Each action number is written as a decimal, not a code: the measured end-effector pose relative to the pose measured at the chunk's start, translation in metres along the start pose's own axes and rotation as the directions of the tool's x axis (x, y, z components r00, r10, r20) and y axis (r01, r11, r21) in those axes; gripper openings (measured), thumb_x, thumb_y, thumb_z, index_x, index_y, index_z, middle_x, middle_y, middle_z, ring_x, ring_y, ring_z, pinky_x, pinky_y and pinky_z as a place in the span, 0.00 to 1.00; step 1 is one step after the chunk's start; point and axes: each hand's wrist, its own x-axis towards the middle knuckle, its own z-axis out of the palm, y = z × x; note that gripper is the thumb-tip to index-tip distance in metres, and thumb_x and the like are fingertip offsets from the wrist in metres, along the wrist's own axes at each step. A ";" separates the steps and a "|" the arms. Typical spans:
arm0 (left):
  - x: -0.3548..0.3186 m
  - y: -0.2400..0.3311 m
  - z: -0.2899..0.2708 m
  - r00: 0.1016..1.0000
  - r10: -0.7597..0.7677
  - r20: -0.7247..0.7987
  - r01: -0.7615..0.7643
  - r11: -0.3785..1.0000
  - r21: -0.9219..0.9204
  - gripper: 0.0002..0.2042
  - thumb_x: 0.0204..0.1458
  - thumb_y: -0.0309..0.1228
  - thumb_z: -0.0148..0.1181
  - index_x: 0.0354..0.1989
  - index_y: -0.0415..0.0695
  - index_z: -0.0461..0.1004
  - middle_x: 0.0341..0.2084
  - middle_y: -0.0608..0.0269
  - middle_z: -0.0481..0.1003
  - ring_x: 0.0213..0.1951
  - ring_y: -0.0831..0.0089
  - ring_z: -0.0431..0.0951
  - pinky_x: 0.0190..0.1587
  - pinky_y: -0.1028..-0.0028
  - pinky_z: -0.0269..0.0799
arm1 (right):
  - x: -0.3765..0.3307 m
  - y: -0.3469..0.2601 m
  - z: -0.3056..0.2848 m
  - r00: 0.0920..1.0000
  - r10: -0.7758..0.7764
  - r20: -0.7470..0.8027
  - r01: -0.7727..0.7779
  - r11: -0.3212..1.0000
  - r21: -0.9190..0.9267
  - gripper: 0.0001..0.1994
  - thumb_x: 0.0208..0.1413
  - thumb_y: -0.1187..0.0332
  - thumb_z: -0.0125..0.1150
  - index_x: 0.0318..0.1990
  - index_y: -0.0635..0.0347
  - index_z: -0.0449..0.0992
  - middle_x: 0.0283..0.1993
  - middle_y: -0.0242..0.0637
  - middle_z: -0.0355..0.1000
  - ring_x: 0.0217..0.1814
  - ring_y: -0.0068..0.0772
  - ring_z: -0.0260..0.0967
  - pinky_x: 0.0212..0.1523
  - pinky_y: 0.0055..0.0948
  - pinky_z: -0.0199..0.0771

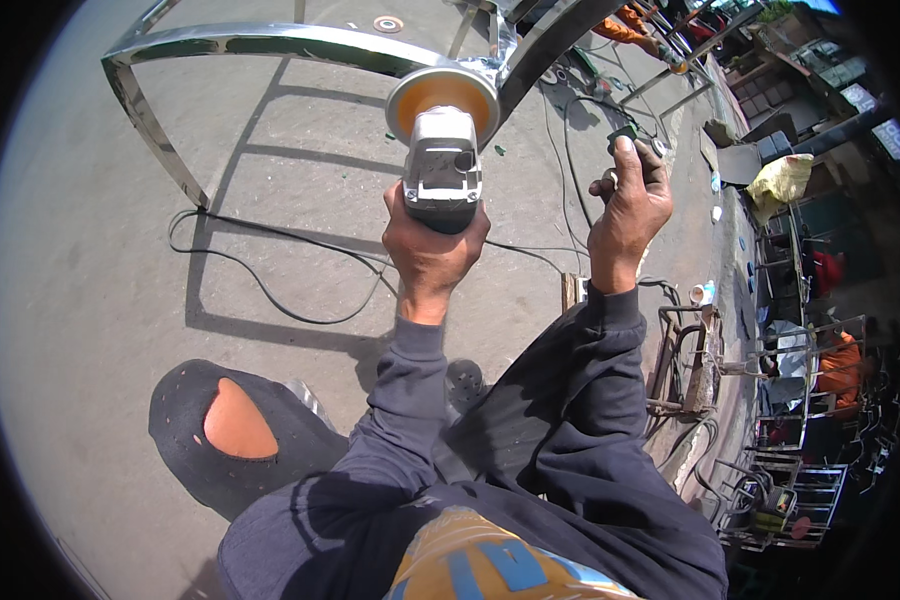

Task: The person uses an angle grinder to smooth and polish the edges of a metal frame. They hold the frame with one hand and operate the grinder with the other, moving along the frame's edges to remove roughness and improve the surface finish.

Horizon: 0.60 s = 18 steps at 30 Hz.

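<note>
Left hand (432, 240) grips the grinder (442, 165) body, fist closed; its orange disc (442, 98) meets the steel frame (270, 42) joint. Right hand (627, 205) curls around a small dark object (634, 140), fingers closed. Advisable: keep disc flat, pressure light, cable (270, 290) clear.

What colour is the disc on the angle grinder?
Orange, with a pale rim; the disc shows best in the head view.

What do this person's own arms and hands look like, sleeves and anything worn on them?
Both forearms are covered by long, dark navy fabric sleeves with ribbed cuffs that end at the wrists. The left hand and right hand are bare, with no gloves; no ring or watch can be made out. The sleeves look loose and creased, without markings.
</note>
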 end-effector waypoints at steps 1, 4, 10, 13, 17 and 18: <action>-0.006 -0.001 0.006 0.999 -0.036 0.004 0.036 0.999 0.040 0.34 0.40 0.34 0.76 0.52 0.33 0.63 0.35 0.49 0.79 0.33 0.59 0.85 0.36 0.66 0.83 | 0.000 0.001 -0.001 0.998 0.058 0.000 -0.058 0.997 0.041 0.16 0.59 0.65 0.68 0.45 0.70 0.74 0.32 0.37 0.74 0.22 0.16 0.67 0.20 0.19 0.72; -0.019 -0.003 0.019 0.998 -0.021 -0.058 0.020 1.000 -0.014 0.34 0.40 0.33 0.76 0.52 0.33 0.62 0.35 0.49 0.80 0.34 0.59 0.85 0.35 0.67 0.82 | 0.000 0.002 -0.007 0.975 0.220 0.015 -0.220 0.963 0.157 0.16 0.59 0.65 0.68 0.46 0.68 0.74 0.33 0.36 0.74 0.22 0.16 0.66 0.21 0.20 0.72; -0.017 0.004 0.018 0.999 -0.006 -0.034 0.006 1.000 -0.012 0.33 0.41 0.31 0.75 0.52 0.33 0.61 0.36 0.48 0.79 0.35 0.59 0.85 0.37 0.67 0.82 | 0.000 0.004 -0.022 0.875 0.484 0.008 -0.466 0.837 0.287 0.12 0.60 0.65 0.65 0.45 0.64 0.74 0.40 0.35 0.71 0.31 0.20 0.61 0.30 0.23 0.70; -0.007 0.020 0.016 1.000 0.007 -0.011 -0.007 1.000 0.009 0.33 0.41 0.32 0.75 0.51 0.34 0.60 0.35 0.49 0.79 0.34 0.60 0.85 0.37 0.68 0.82 | 0.000 0.003 -0.026 0.873 0.488 -0.007 -0.461 0.829 0.315 0.11 0.60 0.65 0.65 0.45 0.61 0.75 0.40 0.34 0.72 0.32 0.20 0.59 0.31 0.24 0.67; 0.008 0.034 0.005 0.999 0.031 0.029 -0.030 0.999 -0.041 0.31 0.43 0.32 0.73 0.50 0.35 0.59 0.33 0.48 0.79 0.33 0.62 0.85 0.36 0.68 0.84 | 0.000 -0.003 -0.033 0.885 0.465 -0.021 -0.434 0.841 0.322 0.14 0.60 0.64 0.66 0.45 0.66 0.73 0.37 0.33 0.67 0.30 0.19 0.63 0.29 0.24 0.71; 0.010 0.034 0.004 0.997 0.070 0.014 -0.070 0.998 -0.007 0.30 0.43 0.32 0.72 0.50 0.35 0.59 0.33 0.48 0.79 0.33 0.62 0.85 0.36 0.68 0.84 | 0.000 -0.005 -0.034 0.888 0.460 -0.026 -0.427 0.843 0.326 0.13 0.60 0.64 0.66 0.44 0.64 0.73 0.37 0.33 0.66 0.29 0.19 0.63 0.28 0.24 0.71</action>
